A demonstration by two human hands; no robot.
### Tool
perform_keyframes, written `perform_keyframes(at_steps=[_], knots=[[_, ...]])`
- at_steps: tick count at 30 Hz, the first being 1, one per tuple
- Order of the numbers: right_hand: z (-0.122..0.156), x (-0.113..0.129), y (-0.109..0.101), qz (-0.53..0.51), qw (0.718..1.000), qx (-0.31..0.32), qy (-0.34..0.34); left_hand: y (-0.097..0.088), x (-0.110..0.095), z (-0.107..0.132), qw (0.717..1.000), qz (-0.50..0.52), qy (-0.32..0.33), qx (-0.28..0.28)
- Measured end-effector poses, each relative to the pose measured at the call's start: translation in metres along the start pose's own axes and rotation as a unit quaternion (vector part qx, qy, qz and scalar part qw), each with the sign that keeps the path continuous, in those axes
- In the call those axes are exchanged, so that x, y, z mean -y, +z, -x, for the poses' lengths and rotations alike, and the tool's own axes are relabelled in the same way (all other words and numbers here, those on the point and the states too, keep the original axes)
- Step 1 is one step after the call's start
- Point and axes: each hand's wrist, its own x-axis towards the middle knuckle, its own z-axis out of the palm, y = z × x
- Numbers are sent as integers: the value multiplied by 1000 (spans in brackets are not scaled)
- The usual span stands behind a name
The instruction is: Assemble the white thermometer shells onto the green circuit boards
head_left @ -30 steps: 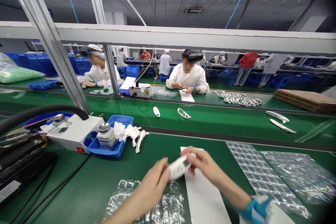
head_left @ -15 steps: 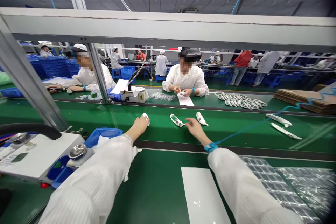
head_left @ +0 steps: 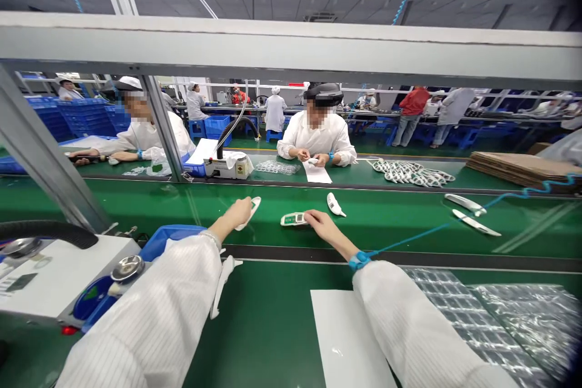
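Note:
My left hand (head_left: 237, 214) is closed on a slim white plastic shell half (head_left: 255, 211), which tilts up over the green belt. Beside it to the right lies a white housing with a green circuit board (head_left: 291, 219), its open side up. The fingers of my right hand (head_left: 322, 225) pinch the right end of this housing. Just beyond my right hand, a white handheld device with a pointed tip (head_left: 335, 204) rests on the belt. Another long white plastic part (head_left: 224, 284) lies by my left sleeve on the near table.
Two white shell parts, one behind (head_left: 464, 202) the other (head_left: 475, 222), lie farther right on the belt. A white sheet (head_left: 345, 333) and clear plastic trays (head_left: 468, 309) are in front. Left stand a blue bin (head_left: 159, 239) and a white machine (head_left: 54, 273). A co-worker (head_left: 318, 133) sits opposite.
My right hand has moved left and taken hold of the circuit-board housing, which now lies more level. The shell in my left hand has come into fuller view. Parts on the belt have shifted left.

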Motion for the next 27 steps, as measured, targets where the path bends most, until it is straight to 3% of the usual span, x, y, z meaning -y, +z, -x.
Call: perform_keyframes(at_steps=[3,7,11,17,20,24,27], knots=[[44,32,-7,-73,996,42,-30,17,-22,48,989,142,-3,34],[115,78,-11,-143,982,103,-61,39,-38,134,946,314,25,82],[181,115,-7,-212,964,146,-70,47,-38,224,897,426,43,110],[257,153,20,-242,950,176,-92,62,-33,348,839,501,-10,212],[285,167,37,-216,953,161,-139,80,-25,387,802,559,-49,204],[321,172,63,-115,960,112,-231,104,-8,416,802,574,-41,159],[343,167,79,-48,943,77,-320,113,5,433,788,598,-106,101]])
